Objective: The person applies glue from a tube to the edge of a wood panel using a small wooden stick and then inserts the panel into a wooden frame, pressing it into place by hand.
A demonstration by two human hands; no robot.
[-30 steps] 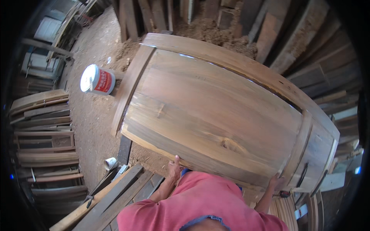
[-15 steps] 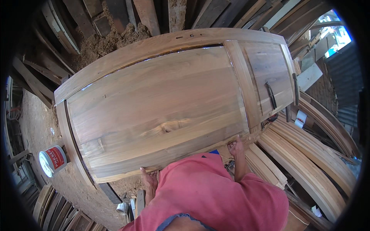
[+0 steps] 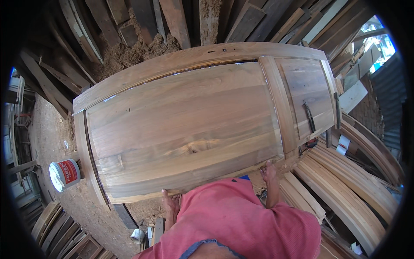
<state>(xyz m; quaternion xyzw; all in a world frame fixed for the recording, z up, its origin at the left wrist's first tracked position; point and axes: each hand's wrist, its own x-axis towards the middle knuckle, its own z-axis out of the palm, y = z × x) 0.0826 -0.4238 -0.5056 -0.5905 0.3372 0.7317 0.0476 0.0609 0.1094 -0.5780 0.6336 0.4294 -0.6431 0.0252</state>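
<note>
A large wooden door panel (image 3: pixel 185 129) lies flat in front of me, with frame pieces along its far side and both ends. At the panel's near edge, left of my body, my left hand (image 3: pixel 171 203) has its thumb up against the wood and its fingers curled below. Further right along that edge, my right hand (image 3: pixel 269 172) grips close to the crosspiece (image 3: pixel 278 103), fingers bent and partly hidden. Beyond the crosspiece sits a smaller panel (image 3: pixel 306 86). A slim dark tool (image 3: pixel 309 117) rests on it, its kind unclear.
A white bucket with a red label (image 3: pixel 64 175) stands by the door's left end. Curved stacked boards (image 3: pixel 345 185) lie to the right. Planks (image 3: pixel 174 21) and a shavings heap (image 3: pixel 133 54) line the far side. A dark support bar (image 3: pixel 125 216) pokes out beneath the door.
The whole scene has shifted slightly right, and its far part lower, as my head moved. Both hands stay at the panel's near edge, and the panel looks unmoved within its frame.
</note>
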